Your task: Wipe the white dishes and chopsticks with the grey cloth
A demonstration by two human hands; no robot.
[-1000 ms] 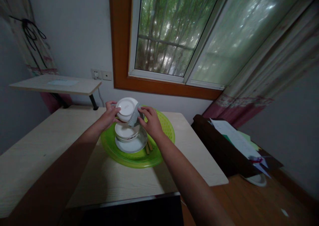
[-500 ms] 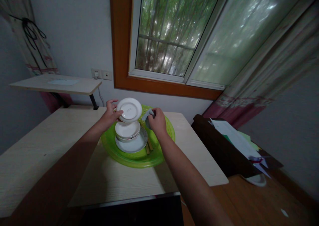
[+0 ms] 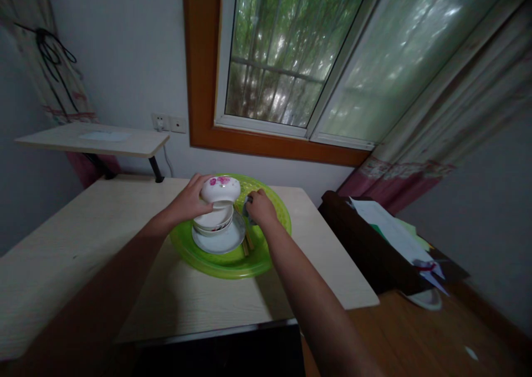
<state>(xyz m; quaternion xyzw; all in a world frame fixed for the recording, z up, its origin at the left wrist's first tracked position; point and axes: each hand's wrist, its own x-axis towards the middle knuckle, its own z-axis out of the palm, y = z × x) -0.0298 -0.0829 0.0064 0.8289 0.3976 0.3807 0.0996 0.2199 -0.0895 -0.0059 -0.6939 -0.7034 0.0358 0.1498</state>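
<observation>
Pale table (image 3: 328, 260), green tray (image 3: 233, 271) by its far edge, stacked bowls (image 3: 213, 219) nearer the tray's left rim. My left hand (image 3: 191, 199), thumb low, fingers higher, grips a flowered bowl (image 3: 221, 190) above them. My right hand (image 3: 262, 206), knuckles up, clutches grey cloth (image 3: 245, 208) toward the right rim.

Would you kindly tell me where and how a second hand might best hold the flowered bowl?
Probably cup the right wall of the flowered bowl, coming from the right: the left hand holds its left side, while that rounded wall is exposed, the right hand and grey cloth beside it.
</observation>
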